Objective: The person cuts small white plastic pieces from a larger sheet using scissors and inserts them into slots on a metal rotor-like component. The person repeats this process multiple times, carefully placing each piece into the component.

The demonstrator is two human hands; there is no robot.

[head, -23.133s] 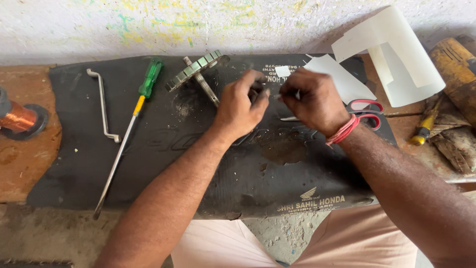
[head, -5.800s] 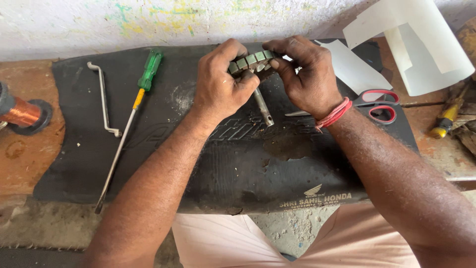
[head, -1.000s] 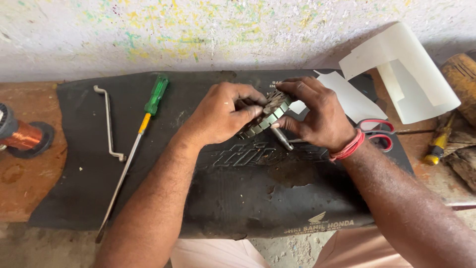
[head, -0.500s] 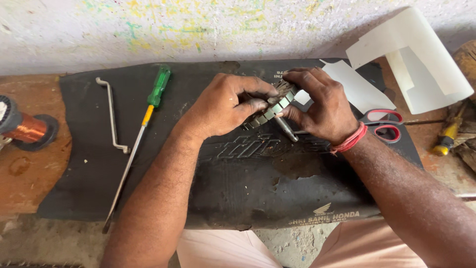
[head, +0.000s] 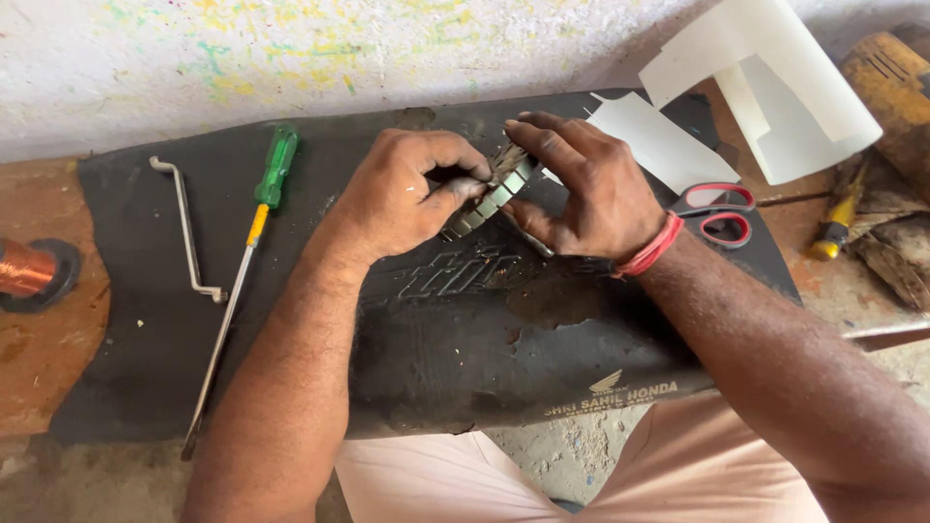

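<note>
Both hands hold a round slotted metal core [head: 494, 194] with a steel shaft, over a black rubber mat [head: 174, 349]. My left hand [head: 402, 194] grips its left side, thumb pressed on the slotted rim. My right hand [head: 586, 189] wraps the right side, fingers over the top; a red thread band circles that wrist. The shaft shows only a little below the core, between the hands. Most of the core is hidden by my fingers.
A long green-handled screwdriver [head: 247, 242] and a bent metal rod [head: 189, 232] lie on the mat's left. A copper wire spool [head: 29, 271] sits far left. White paper sheets [head: 775, 87], red-handled scissors [head: 717, 208] and a yellow-handled tool [head: 838, 228] are on the right.
The hands and the core have stayed at the mat's upper middle; my fingers have shifted slightly around the slotted rim, tilting the core a little.
</note>
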